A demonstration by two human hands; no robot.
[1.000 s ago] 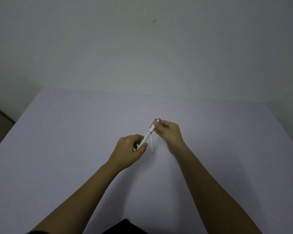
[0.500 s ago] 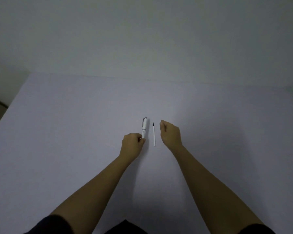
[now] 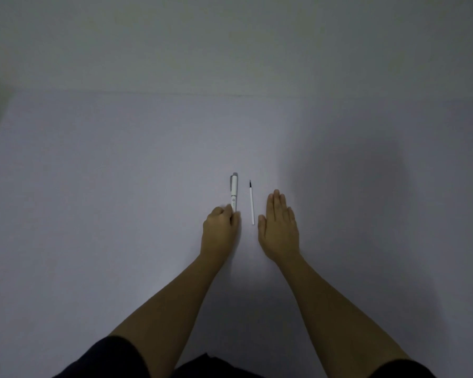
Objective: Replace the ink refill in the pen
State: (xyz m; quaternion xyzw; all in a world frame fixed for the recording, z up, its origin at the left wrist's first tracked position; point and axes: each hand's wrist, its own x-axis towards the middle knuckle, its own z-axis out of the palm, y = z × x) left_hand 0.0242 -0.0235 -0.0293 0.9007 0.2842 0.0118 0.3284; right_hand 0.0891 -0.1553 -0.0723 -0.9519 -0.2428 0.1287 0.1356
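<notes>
Nearest, dark sleeves and two bare forearms reach over the pale table. The left hand pinches the near end of the white pen. The right hand lies flat, fingers spread loose (holding nothing). Between them lies the thin refill, dark tip pointing away.

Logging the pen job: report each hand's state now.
Left hand: closed on the pen.
Right hand: open, flat on table, empty, beside the refill.
</notes>
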